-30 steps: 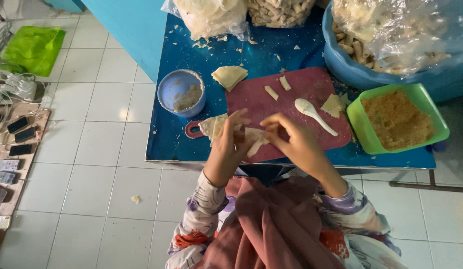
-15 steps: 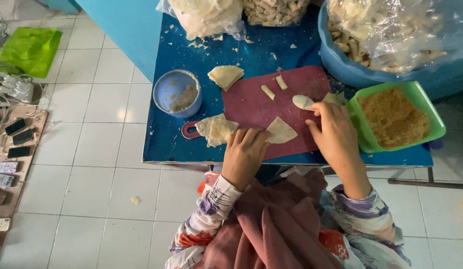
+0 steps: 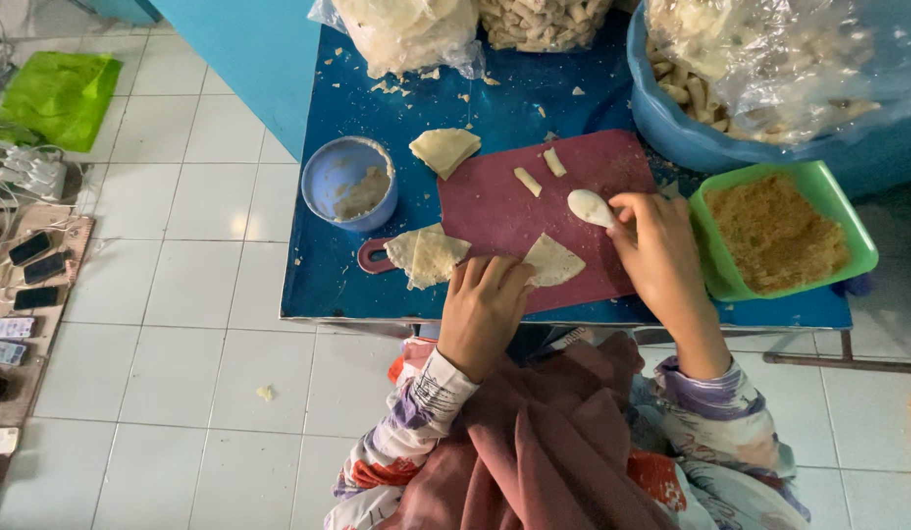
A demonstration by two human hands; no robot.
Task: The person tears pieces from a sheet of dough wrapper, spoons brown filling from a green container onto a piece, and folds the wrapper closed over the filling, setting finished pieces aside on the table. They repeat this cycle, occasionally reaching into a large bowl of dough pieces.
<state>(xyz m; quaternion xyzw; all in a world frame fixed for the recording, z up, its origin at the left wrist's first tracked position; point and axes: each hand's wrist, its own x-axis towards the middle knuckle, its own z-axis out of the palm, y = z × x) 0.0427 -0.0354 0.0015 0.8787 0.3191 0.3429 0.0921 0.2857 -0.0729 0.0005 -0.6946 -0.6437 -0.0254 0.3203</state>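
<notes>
Bare board [image 3: 504,211] between hands; green tray [image 3: 848,221] just right.

Clear plastic bags [image 3: 406,29] along the table's far edge — dark phone screens [image 3: 33,267] on the floor, left.

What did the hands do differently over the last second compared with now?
Both hands had been together at the near edge of the board, working a wrapper. They have since parted: the left hand set a triangular wrapper flat on the maroon cutting board and rests its fingers on it, while the right hand moved right and took hold of the white spoon. The blue cup and green tray stayed put.
</notes>
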